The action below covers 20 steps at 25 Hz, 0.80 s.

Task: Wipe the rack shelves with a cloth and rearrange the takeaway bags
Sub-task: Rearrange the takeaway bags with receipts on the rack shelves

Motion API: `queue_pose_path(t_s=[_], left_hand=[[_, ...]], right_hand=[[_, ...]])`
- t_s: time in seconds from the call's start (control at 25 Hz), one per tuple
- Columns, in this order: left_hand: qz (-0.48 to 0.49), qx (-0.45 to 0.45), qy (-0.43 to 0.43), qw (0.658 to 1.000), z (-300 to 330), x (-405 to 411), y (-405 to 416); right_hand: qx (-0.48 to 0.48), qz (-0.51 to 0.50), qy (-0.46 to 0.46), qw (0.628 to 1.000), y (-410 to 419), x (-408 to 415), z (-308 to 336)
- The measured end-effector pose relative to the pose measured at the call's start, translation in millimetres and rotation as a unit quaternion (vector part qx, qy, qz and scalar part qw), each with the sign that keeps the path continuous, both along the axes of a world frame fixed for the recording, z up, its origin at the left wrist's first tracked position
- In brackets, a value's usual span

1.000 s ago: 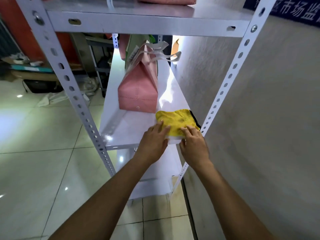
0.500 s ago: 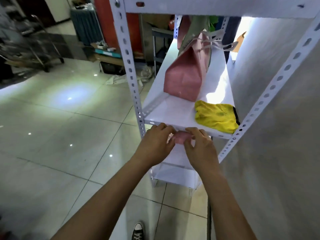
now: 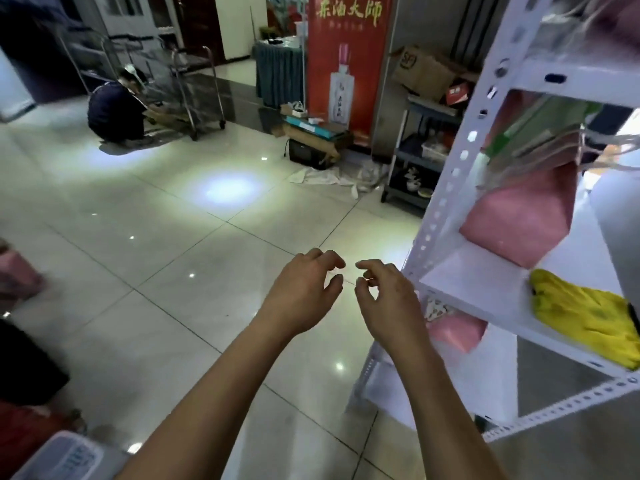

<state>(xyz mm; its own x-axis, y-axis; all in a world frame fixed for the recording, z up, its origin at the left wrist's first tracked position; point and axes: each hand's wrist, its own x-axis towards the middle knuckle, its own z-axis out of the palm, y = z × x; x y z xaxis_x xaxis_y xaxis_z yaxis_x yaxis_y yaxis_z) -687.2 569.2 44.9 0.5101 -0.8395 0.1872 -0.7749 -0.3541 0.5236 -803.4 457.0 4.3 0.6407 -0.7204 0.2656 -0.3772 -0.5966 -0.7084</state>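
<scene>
Both hands were held empty over the tiled floor, left of the white rack (image 3: 446, 188): left hand (image 3: 304, 289) and right hand (image 3: 384, 292), fingers loosely curled, pinching nothing. One yellow cloth (image 3: 585, 315) lay on the middle shelf, near one pink takeaway bag (image 3: 519, 220); another pink bag (image 3: 457, 332) lay below. Next, a bag would best be lifted by its handles.

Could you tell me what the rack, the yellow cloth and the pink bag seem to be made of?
Rack: probably white-painted steel; perforated angle posts, bolted corners, slight sheen.
Cloth: soft, matte fabric, perhaps microfibre; it lies crumpled in folds.
Bag: likely matte paper or non-woven fabric; crisp folded edges, but blur leaves it open.
</scene>
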Motion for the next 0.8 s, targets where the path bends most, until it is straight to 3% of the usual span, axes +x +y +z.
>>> queue_pose_path(t_s=[0.44, 0.8], left_hand=[[0.009, 0.0, 0.013, 1.0, -6, 207, 52], [-0.004, 0.016, 0.025, 1.0, -21, 347, -16]], right_hand=[[0.031, -0.015, -0.007, 0.999, 37, 196, -9], [0.072, -0.026, 0.0, 0.997, -35, 331, -25]])
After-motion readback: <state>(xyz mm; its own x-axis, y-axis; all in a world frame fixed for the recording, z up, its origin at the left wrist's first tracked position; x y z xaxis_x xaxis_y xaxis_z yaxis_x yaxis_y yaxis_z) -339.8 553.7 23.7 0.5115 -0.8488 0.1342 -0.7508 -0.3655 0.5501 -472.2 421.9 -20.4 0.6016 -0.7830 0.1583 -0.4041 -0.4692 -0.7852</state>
